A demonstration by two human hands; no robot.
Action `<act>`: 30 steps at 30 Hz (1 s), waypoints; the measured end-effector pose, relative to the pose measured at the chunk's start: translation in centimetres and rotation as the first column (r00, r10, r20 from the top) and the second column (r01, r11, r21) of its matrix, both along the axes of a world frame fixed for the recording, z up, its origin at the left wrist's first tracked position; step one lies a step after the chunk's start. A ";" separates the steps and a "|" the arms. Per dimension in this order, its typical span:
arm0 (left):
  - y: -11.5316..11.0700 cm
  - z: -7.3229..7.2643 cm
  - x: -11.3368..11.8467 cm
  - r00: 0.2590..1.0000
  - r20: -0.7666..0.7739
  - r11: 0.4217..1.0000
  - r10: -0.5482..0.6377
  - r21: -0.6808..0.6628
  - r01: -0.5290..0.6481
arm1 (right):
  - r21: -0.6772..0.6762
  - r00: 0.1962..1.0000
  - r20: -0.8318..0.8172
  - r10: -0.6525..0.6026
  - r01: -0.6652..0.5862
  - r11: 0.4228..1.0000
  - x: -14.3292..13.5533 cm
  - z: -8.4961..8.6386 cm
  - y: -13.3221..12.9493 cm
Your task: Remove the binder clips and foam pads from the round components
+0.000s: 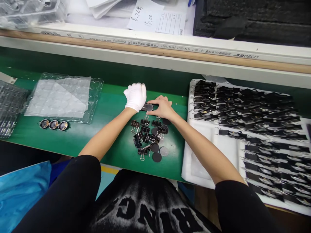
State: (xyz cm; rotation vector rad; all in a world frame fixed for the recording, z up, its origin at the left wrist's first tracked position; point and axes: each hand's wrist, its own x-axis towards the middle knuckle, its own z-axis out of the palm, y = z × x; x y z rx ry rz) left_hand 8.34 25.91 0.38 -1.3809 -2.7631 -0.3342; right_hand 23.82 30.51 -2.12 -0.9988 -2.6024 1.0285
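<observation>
Containers first. R side: foam tray (202, 158) w/ rows of blk clips (252, 110), wire loops sticking out; white foam shows at its near-L part. L side: clear tray (96, 97) w/ white sheets (58, 95); sheets in or under it, can't tell. Tray stack (11, 108) at far L, contents unclear. Upper shelf, L corner: clear box (31, 13), contents too blurred to read.

Task's thing: disc (150, 107) at clip (144, 107), bench (82, 136) centre, just beyond loose pile. R hand (163, 108), bare: thumb + index pinched on disc's edges. L hand (135, 97), white glove: fingers curled in, just beside clip's L end; whether it grips clip, can't tell.

Pile (145, 136): blk binder clips, jumbled, between forearms; loose discs (156, 157) at its near-R side, one grey (164, 151). 3 round parts (53, 125) in a row, near-side of clear tray.

Edges/room: shelf lip (155, 53) runs along far side, beyond both hands. Green strip btwn round parts & L forearm; narrower strip btwn pile & foam tray, R forearm crossing over tray's near-L part. Near bench edge close to wearer's shirt (150, 207).
</observation>
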 end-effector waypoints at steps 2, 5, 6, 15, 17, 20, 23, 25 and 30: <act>0.1 0.0 0.0 1.000 0.009 1.000 0.003 -0.017 -0.003 | 0.006 1.000 -0.002 -0.001 0.001 1.000 0.0 -0.1 0.0; 0.3 -0.2 -0.1 1.000 0.017 1.000 -0.019 -0.021 0.019 | 0.030 0.999 -0.003 0.037 -0.036 0.999 -0.2 0.1 -0.1; 0.3 -0.1 -0.1 0.999 0.019 0.999 -0.031 -0.014 0.031 | 0.040 0.998 -0.011 0.069 -0.068 0.997 -0.3 0.3 -0.2; -4.2 5.4 2.8 0.902 -0.012 0.902 -0.433 -0.013 0.432 | 0.022 0.966 -0.231 -0.115 0.123 0.992 1.9 2.1 1.1; -5.4 5.7 4.1 0.795 0.058 0.781 -0.604 -0.158 0.604 | -0.125 0.901 -0.336 -0.274 0.246 0.961 3.3 2.8 1.6; -5.8 4.7 5.0 0.658 0.184 0.595 -0.730 -0.304 0.744 | -0.343 0.785 -0.436 -0.440 0.307 0.888 5.3 4.2 1.5; -4.6 3.8 4.4 0.670 0.214 0.601 -0.711 -0.309 0.737 | -0.419 0.744 -0.488 -0.456 0.258 0.871 6.8 5.1 0.7; -3.7 3.6 3.4 0.820 0.163 0.780 -0.548 -0.254 0.572 | -0.461 0.751 -0.481 -0.453 0.223 0.859 7.2 5.1 0.2; -3.0 3.8 0.1 0.987 0.138 0.960 -0.085 -0.253 0.118 | -0.491 0.744 -0.286 -0.604 0.428 0.759 5.6 3.4 -0.3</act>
